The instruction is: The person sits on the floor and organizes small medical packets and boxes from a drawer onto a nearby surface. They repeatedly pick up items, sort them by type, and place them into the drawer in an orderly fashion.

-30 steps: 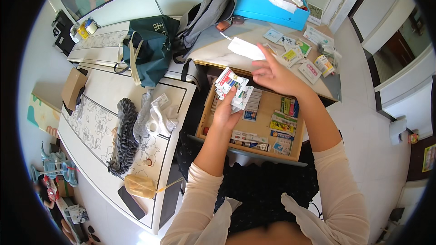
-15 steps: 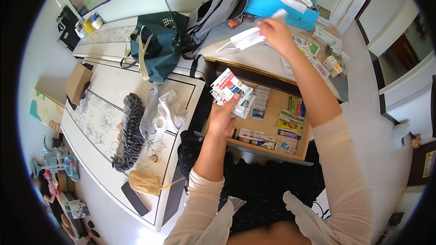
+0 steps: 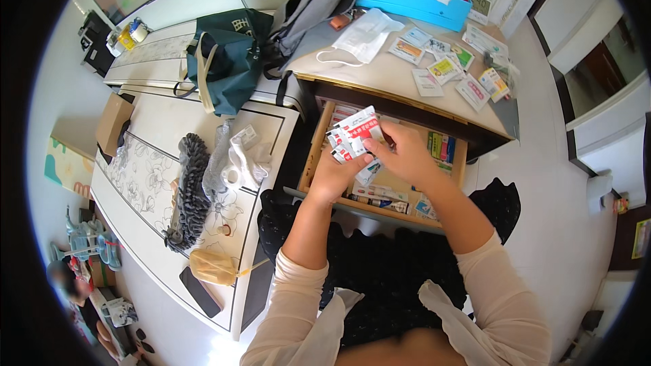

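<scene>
Over the open drawer [image 3: 319, 156], my left hand [image 3: 332, 175] is closed round a fanned stack of small white-and-red packets [image 3: 356, 129]. My right hand [image 3: 403, 148] pinches the right side of the same stack with thumb and fingers. Flat boxes and tubes [image 3: 380, 193] lie in the drawer below, partly hidden by my hands and forearms. On the cabinet top above the drawer rests a white face mask [image 3: 366, 35], its ear loop hanging toward the front edge.
Several small packets [image 3: 444, 68] are spread right of the mask. Behind them stands a blue box [image 3: 413, 0] stuffed with white material; a grey backpack [image 3: 319, 7] and green tote bag [image 3: 234, 61] are farther left. A phone [image 3: 201, 291] and yellow pouch [image 3: 213, 266] lie on the left-hand cabinet.
My right hand has let go of the face mask, which now lies on the cabinet top. That hand has come down to the packets in my left hand.
</scene>
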